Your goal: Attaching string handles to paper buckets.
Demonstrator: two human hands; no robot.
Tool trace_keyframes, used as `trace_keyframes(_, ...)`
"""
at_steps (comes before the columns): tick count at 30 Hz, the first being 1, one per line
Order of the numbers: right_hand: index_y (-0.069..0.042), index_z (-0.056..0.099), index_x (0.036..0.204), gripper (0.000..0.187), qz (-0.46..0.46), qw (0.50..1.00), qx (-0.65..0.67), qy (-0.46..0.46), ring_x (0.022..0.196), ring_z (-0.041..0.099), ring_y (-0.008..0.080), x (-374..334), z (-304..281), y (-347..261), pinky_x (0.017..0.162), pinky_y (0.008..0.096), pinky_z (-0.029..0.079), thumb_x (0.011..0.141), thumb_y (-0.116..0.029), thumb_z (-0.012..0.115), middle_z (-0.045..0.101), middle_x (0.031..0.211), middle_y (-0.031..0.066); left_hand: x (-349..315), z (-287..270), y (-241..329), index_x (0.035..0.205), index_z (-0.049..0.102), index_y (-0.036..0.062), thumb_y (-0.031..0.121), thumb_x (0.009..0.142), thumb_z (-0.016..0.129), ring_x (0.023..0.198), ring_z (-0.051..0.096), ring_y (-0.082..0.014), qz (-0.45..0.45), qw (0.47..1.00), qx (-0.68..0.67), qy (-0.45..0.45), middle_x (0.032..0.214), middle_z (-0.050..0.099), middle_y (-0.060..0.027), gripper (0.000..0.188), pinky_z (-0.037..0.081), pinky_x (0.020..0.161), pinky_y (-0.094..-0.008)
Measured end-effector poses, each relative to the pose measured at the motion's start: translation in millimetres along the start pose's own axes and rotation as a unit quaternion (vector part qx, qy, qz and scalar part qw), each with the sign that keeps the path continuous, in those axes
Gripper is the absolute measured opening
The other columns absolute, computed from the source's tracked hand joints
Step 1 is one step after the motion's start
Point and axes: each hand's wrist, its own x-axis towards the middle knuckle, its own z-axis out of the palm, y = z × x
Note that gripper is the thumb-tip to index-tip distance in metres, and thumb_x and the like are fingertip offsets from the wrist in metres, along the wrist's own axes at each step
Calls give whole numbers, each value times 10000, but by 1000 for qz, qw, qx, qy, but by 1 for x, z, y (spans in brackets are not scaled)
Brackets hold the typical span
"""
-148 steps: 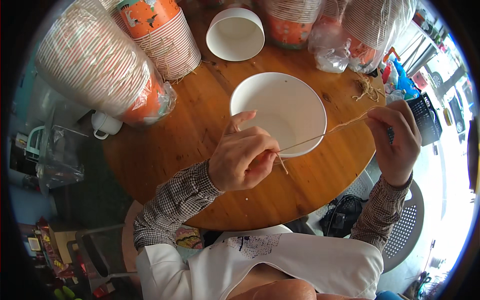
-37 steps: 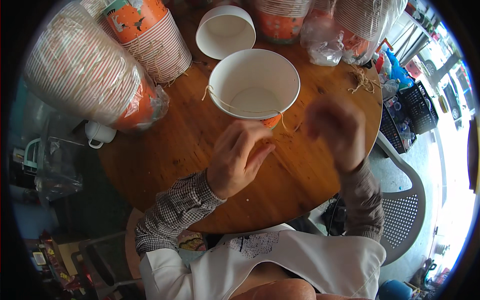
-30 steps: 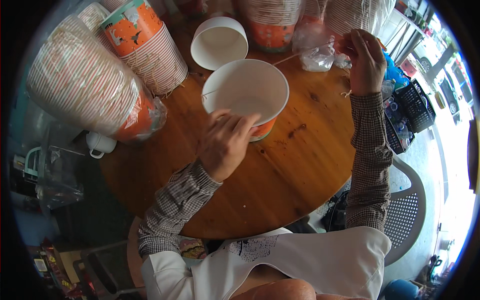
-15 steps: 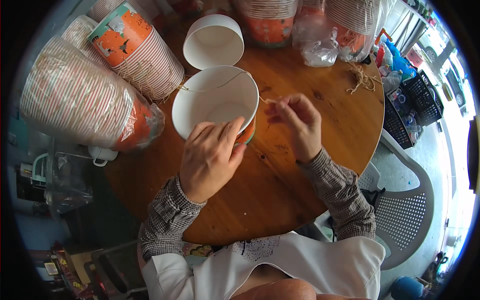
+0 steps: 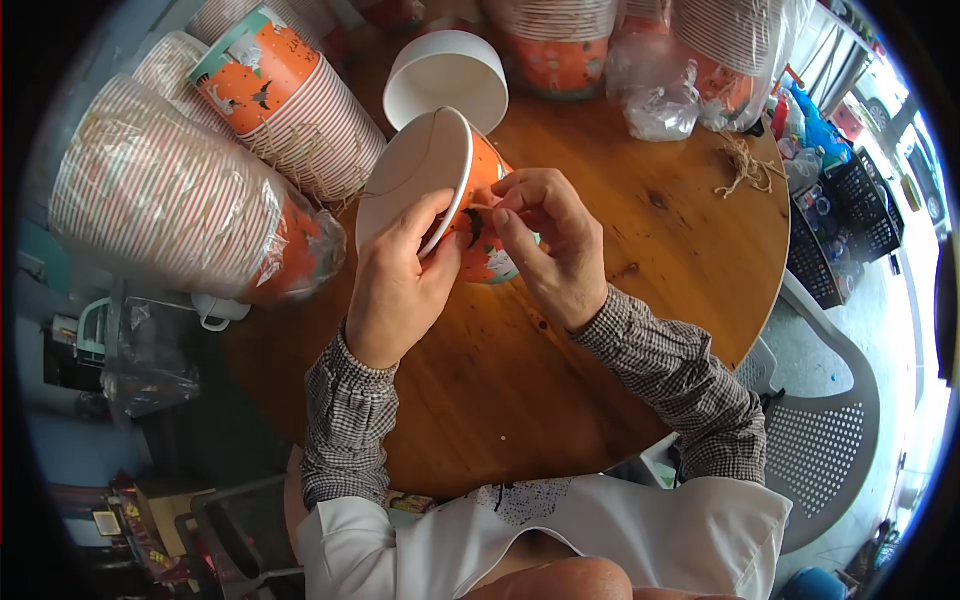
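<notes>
A large paper bucket (image 5: 490, 190), white inside with orange printed sides, is tilted with its mouth toward the left. My left hand (image 5: 405, 275) grips its near rim, thumb outside and fingers at the opening. A thin string (image 5: 428, 150) runs across the bucket's mouth. My right hand (image 5: 555, 245) is closed in a pinch against the orange side, on what looks like the pale end of this string; the fingertips partly hide it. Just behind stands a second white bucket (image 5: 450, 75), its open mouth facing me.
Stacked striped paper buckets (image 5: 170, 190) in clear plastic lie at the left, beside another stack (image 5: 290, 100) with twine on it. More stacks (image 5: 560, 45) stand at the back. A twine bundle (image 5: 745, 165) rests near the right edge of the wooden table (image 5: 640, 260). A grey chair (image 5: 820, 450) stands at right.
The bucket has tipped over to the left, so its orange side now shows. My left hand has taken hold of the rim. My right hand has moved left, up against the bucket's side.
</notes>
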Motion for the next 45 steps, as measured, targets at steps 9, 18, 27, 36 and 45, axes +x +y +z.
trace_keyframes(9, 4, 556, 905, 94, -9, 999, -24, 21, 798, 627, 153, 30, 16, 17, 709, 283, 548, 835, 15, 618, 588, 972, 91, 8, -16, -21, 1197, 546, -23, -43, 829, 604, 913, 675, -256, -25, 1000, -7, 0, 1015, 662, -179, 373, 532, 787, -334)
trace_keyframes(18, 0, 573, 888, 78, -3, 1000, -19, 3, 810, 618, 157, 38, 27, 29, 706, 284, 541, 830, 20, 622, 589, 965, 81, 12, -24, -33, 1220, 540, -27, -49, 830, 590, 910, 674, -252, -23, 1000, -10, 15, 1029, 662, -175, 393, 531, 794, -330)
trace_keyframes(27, 2, 572, 882, 88, 12, 1000, -17, 2, 787, 615, 145, 40, 28, 28, 700, 275, 534, 822, 31, 631, 585, 971, 81, 10, -21, -34, 1222, 533, -27, -47, 834, 582, 920, 666, -253, -19, 999, -44, 18, 1055, 648, -182, 391, 527, 800, -333)
trace_keyframes(36, 13, 588, 872, 81, -24, 998, -60, -22, 801, 618, 157, 36, 25, 28, 704, 285, 530, 812, 29, 641, 577, 984, 87, 8, -23, -33, 1277, 499, -62, -57, 862, 573, 1021, 631, -166, -43, 999, -16, -3, 1107, 651, -146, 422, 500, 877, -289)
trace_keyframes(45, 20, 602, 866, 79, -24, 995, -83, -55, 799, 614, 155, 39, 19, 18, 706, 286, 525, 802, 28, 647, 569, 968, 87, 10, -20, -34, 1231, 528, -32, -53, 834, 590, 928, 665, -280, 9, 1000, 0, 12, 1064, 641, -196, 402, 536, 794, -347)
